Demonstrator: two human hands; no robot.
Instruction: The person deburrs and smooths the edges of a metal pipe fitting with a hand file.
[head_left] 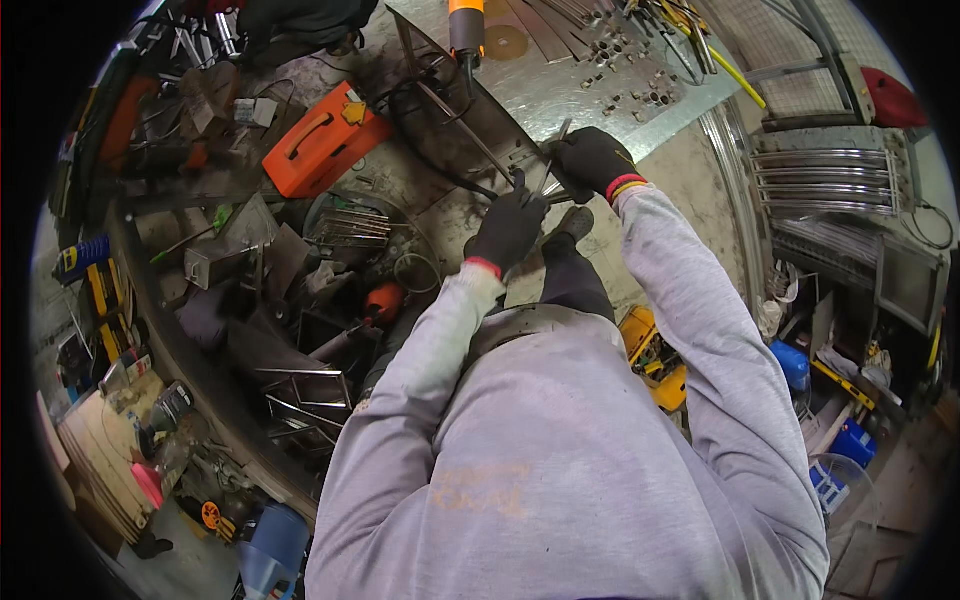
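My left hand [507, 228], in a dark glove with a red cuff, is closed at the near end of a long thin metal rod [455, 122]. The rod runs away from it, up and to the left. Just right of it, my right hand [592, 162], in a matching glove with a red and yellow cuff, is closed around a short narrow metal strip [543, 180] close to the left fingertips. The gloves and the small size hide exactly how the strip and rod meet. Beyond the hands lies a dark metal plate [490, 110] along the worktable's edge.
An orange box-shaped machine with a handle [320, 145] stands left of my hands. Past them are an orange and grey power tool [467, 35] and several small metal rings [625, 70] on the metal tabletop [560, 95]. Metal scraps fill the left side; a yellow tool [640, 330] sits below.
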